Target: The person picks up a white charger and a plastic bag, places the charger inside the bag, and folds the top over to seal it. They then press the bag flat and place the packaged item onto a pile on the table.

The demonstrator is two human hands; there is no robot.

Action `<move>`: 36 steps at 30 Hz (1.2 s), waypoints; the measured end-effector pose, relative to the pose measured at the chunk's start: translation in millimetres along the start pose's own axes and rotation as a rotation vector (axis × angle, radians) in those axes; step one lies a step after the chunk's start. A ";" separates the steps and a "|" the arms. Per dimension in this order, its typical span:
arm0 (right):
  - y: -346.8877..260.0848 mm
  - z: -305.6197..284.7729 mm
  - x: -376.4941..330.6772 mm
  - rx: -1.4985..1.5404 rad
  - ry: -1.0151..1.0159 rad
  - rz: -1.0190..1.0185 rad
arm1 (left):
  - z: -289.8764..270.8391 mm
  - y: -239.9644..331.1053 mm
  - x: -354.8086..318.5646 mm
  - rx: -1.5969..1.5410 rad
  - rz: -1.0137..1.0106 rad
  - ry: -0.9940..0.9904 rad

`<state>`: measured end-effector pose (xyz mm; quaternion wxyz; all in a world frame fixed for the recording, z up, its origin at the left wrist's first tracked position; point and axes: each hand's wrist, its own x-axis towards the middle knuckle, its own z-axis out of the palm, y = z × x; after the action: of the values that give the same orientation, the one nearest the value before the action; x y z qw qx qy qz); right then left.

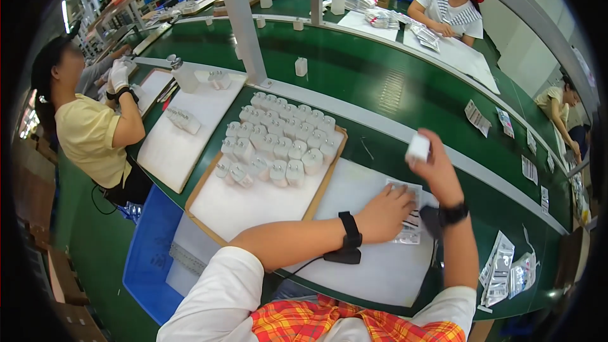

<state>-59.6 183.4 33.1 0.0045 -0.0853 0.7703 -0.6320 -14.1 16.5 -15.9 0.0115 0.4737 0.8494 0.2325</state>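
Note:
In my right hand [439, 174], raised over the right side of the bench, a small white plug adapter [418, 147] sits between thumb and fingers. My left hand [385, 214] lies with fingers stretched over a silver printed pouch [410, 231], pressing it on a pale mat [342, 193]. The pouch's left part is hidden under that hand. Left of the hands, several white plug adapters [277, 144] stand in rows on a white board with a brown edge [253, 206], many with metal prongs up.
A green conveyor [354, 76] runs beyond a metal rail, carrying an adapter [301, 66] and flat pouches [477, 118]. More pouches [500, 269] lie at the right. A blue bin [149, 253] is below left. A person in yellow [95, 126] works at the left; others sit across.

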 end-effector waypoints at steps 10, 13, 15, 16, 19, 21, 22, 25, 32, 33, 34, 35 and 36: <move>-3.4 8.1 -140.7 -0.660 -0.056 0.005 | 23.3 -14.8 -4.9 -0.133 -0.045 0.031; -10.3 5.2 -140.9 -0.899 -0.128 -0.219 | 21.8 -12.0 -2.9 -0.131 -0.065 0.013; -12.0 10.1 -140.0 -0.829 -0.082 -0.112 | 22.6 -9.9 -0.9 -0.149 -0.114 -0.021; -11.8 15.0 -141.0 -0.754 -0.054 -0.008 | 22.7 -9.1 -1.8 -0.149 -0.114 -0.029; -10.0 15.2 -142.8 -0.701 -0.051 0.076 | 21.9 -10.4 -1.7 -0.203 -0.174 0.005; -10.7 12.1 -143.7 -0.763 -0.097 0.028 | 18.1 -10.2 -1.0 -0.222 -0.186 -0.017; -10.1 13.2 -143.7 -0.763 -0.092 0.032 | 15.0 -9.1 0.5 -0.240 -0.196 -0.033; -4.4 23.2 -138.9 -0.597 0.108 0.065 | 10.3 3.8 -1.1 -0.178 -0.185 -0.056; 20.9 11.6 -128.0 -0.632 0.079 0.161 | 11.1 10.4 -14.4 -0.004 -0.110 -0.043; 21.9 9.7 -128.0 -0.611 0.051 0.150 | 11.0 8.9 -15.6 -0.023 -0.104 -0.017; 23.6 10.9 -128.9 -0.610 0.053 0.157 | 10.6 6.9 -16.7 -0.041 -0.098 0.009; 23.1 14.7 -129.4 -0.604 0.046 0.110 | 9.3 4.8 -17.7 -0.060 -0.092 0.035; 22.2 17.6 -130.6 -0.599 0.040 0.065 | 7.1 2.1 -16.9 -0.066 -0.089 0.030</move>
<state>68.3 188.4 -5.2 -0.0159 -0.0455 0.9246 -0.3779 -1.4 6.4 -24.7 0.0246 0.4313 0.8615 0.2669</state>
